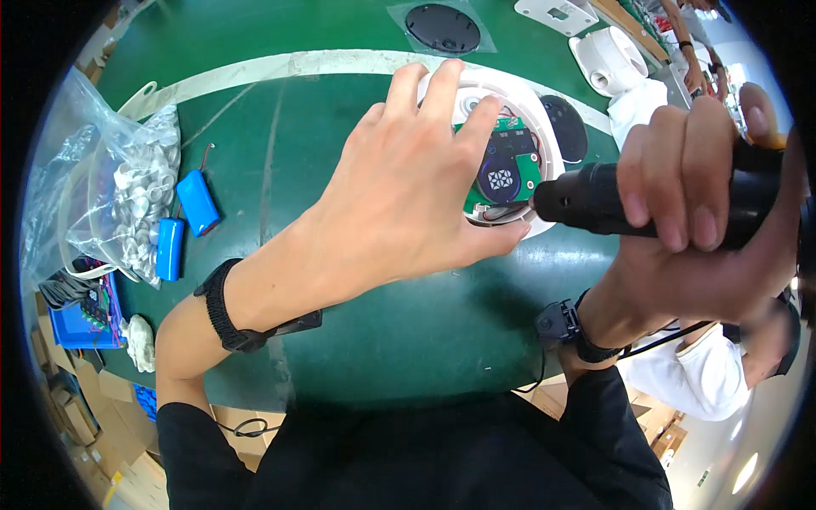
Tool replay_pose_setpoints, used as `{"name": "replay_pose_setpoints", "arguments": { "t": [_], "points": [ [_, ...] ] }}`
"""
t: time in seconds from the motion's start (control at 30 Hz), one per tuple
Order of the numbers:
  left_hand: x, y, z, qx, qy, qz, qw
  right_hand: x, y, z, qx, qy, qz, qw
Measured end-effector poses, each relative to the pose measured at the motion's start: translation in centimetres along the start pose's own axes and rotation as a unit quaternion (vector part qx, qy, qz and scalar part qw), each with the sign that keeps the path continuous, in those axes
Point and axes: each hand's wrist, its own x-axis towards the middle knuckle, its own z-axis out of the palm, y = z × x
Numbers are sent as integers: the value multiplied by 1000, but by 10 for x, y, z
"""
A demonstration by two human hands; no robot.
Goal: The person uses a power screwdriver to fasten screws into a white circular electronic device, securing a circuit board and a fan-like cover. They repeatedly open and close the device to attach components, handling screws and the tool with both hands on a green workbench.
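Note:
A white round plastic housing point(548, 136) lies on the green table, with a green circuit board point(520, 174) inside it. The board carries a dark round display with lit segments, and thin wires run along its edge. My left hand point(408, 178) spans the housing, fingers over the far rim and thumb along the near side, gripping it. In my right hand point(680, 183), closed around the barrel, is a black electric screwdriver point(586, 200). It lies nearly level, its tip at the board's lower right edge. Whether the tip touches a screw cannot be made out.
Two blue battery packs point(197, 204) lie left, beside a clear bag point(140, 195) of small whitish parts. A blue bin point(76, 327) holds circuit boards. Black round covers point(442, 28) and a white housing point(610, 61) lie farther off. Other people are at right.

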Motion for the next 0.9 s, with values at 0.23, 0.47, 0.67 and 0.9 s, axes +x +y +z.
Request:
{"name": "replay_pose_setpoints", "arguments": {
  "t": [0.23, 0.47, 0.67, 0.9],
  "points": [
    [-1, 0, 2, 18, 21, 9, 1000, -8, 2, 18, -43, 52, -31, 997],
    [3, -22, -19, 23, 28, 112, 993, -40, -20, -43, 101, 167, -161, 967],
    [26, -30, -52, -98, -141, 151, 973, -66, -16, -73, -74, 357, -71, 928],
    [43, -7, -53, 6, -195, 177, 965, -67, -5, -42, -46, 314, -50, 947]
  ]
}}
